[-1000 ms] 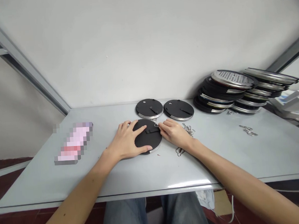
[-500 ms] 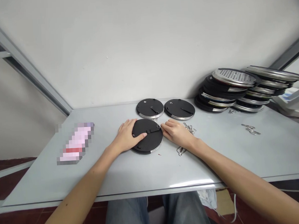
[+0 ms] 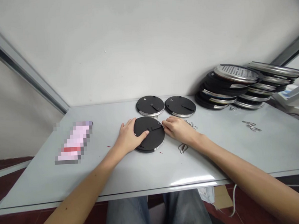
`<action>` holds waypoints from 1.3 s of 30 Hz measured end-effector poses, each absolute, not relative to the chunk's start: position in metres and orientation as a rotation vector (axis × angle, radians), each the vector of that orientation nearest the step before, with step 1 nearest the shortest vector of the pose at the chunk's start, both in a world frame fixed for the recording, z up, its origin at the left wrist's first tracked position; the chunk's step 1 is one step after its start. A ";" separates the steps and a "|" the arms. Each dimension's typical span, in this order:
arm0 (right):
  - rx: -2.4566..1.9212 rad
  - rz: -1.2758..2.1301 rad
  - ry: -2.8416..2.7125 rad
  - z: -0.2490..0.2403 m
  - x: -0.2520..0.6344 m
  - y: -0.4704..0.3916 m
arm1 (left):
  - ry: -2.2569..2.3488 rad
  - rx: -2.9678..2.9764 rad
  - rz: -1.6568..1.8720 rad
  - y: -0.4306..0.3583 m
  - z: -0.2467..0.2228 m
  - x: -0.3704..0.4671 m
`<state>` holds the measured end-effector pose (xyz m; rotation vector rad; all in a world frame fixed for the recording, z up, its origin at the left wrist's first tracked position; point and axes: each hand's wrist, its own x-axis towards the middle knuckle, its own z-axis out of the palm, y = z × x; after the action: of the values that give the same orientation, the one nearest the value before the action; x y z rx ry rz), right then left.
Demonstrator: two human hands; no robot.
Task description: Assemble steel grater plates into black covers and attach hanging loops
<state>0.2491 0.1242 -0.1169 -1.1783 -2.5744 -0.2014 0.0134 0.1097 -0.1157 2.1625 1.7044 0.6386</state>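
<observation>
A round black disc [image 3: 151,142] with a silver strip along part of its edge lies on the table in front of me. My left hand [image 3: 128,135] grips its left side, thumb across the top face and fingers along the far rim. At the upper right edge of the disc, my right hand [image 3: 176,126] pinches a small metal wire clip [image 3: 160,123], mostly covered by the fingertips. Beside that hand are loose wire clips [image 3: 183,148], with a further pile of clips [image 3: 191,124] partly hidden behind it.
Two similar discs, a left one [image 3: 150,105] and a right one [image 3: 180,106], lie near the wall. Tilted stacks of discs [image 3: 218,85] stand at the back right, one topped by a perforated metal plate [image 3: 236,72]. A pixelated phone-like object [image 3: 74,142] lies left.
The disc has turned slightly under my hands, its silver strip shifting to the right. Both hands keep their hold, and the view has moved a little.
</observation>
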 end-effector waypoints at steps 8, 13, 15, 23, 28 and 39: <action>-1.241 -0.109 -2.587 -0.109 0.244 0.125 | 1.746 2.171 0.635 0.109 -0.113 0.016; -1.293 -0.199 -2.591 -0.107 0.241 0.119 | 1.759 2.160 0.655 0.109 -0.113 0.018; -1.303 -0.265 -2.641 -0.104 0.239 0.118 | 1.758 2.157 0.664 0.109 -0.113 0.018; -1.369 -0.348 -2.836 -0.092 0.231 0.120 | 1.769 2.129 0.645 0.109 -0.113 0.019; -1.418 -0.202 -2.720 -0.096 0.235 0.121 | 1.766 2.118 0.661 0.110 -0.113 0.020; -1.266 -0.104 -2.530 -0.128 0.255 0.123 | 1.773 2.098 0.698 0.109 -0.113 0.019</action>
<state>0.2546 0.1227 -0.1281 -1.2656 -2.5301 -0.1042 0.0190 0.1092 -0.1132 2.0983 1.7733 0.6976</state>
